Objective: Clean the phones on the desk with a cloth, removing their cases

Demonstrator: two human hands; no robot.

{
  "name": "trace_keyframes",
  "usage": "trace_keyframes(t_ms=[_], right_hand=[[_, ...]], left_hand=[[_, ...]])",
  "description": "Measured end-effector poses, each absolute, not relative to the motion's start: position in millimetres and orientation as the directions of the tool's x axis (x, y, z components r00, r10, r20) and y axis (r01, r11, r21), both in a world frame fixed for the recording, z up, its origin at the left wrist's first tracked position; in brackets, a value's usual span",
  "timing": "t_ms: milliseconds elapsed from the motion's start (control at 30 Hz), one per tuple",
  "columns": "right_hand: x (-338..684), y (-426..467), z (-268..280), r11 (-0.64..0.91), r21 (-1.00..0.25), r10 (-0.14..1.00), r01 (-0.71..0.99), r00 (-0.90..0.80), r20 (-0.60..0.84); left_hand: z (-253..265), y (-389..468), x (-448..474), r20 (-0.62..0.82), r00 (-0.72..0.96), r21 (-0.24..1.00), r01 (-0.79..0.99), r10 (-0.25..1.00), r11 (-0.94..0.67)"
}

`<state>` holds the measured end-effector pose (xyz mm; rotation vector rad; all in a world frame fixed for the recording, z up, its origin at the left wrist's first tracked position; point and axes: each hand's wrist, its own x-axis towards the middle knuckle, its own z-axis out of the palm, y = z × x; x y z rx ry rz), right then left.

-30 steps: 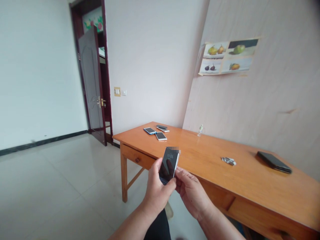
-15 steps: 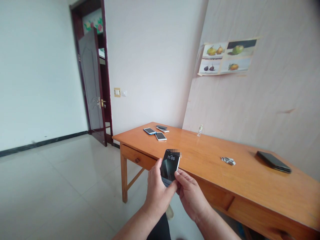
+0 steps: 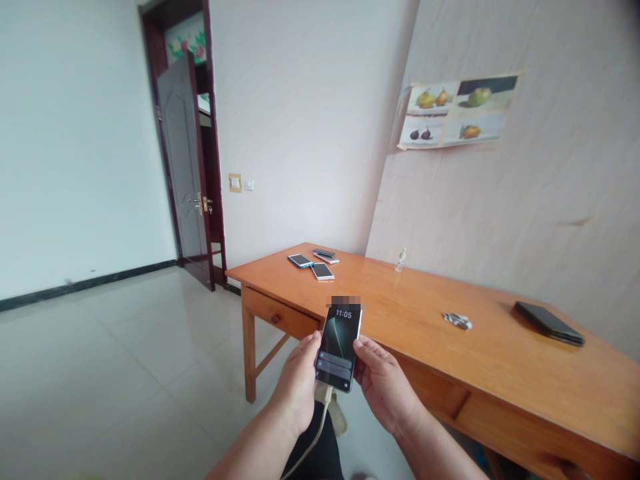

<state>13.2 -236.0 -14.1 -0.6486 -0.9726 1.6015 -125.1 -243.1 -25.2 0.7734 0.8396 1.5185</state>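
Between my two hands is a smartphone (image 3: 339,343), held upright with its lit lock screen facing me and showing 11:05. My left hand (image 3: 296,383) grips its left edge. Along the right edge, the thumb and fingers of my right hand (image 3: 383,380) are closed on it. A pale charging cable (image 3: 320,427) runs from the phone's bottom edge down over my dark-clothed leg. The phone is in front of the near edge of a wooden desk (image 3: 400,313).
On the desk's far left lie several other phones (image 3: 323,271). A small clear bottle (image 3: 401,260), a crumpled black-and-white item (image 3: 457,321) and a dark folder-like case (image 3: 549,323) are farther right. A drawer knob (image 3: 275,319) juts from the desk front. Behind, a door (image 3: 185,170) stands ajar.
My left hand has shifted down and left, its thumb off the phone's lower screen. The phone's lower part and the cable at its bottom edge now show.
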Motion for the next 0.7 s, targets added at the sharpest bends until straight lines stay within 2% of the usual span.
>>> trace_keyframes(t_ms=[100,300,533,700], right_hand=[[12,-236,-15,-0.036,-0.883,0.963,-0.467,-0.251,0.094],[12,-237,-16,0.031,-0.948,0.967,-0.318,-0.231,0.109],[7,-237,-15,0.209,-0.957,0.928,-0.199,-0.267,0.258],[5,-233,-21,0.232,-0.963,0.942,-0.141,-0.215,0.258]], left_hand=[[-28,-241,-125,-0.024,-0.087,0.813,-0.582,0.996,-0.031],[-32,-237,-127,-0.055,-0.167,0.79,-0.61,0.984,-0.06],[-22,-241,-129,-0.068,-0.216,0.797,-0.599,0.974,-0.078],[-20,-242,-130,-0.056,-0.223,0.797,-0.597,0.973,-0.091]])
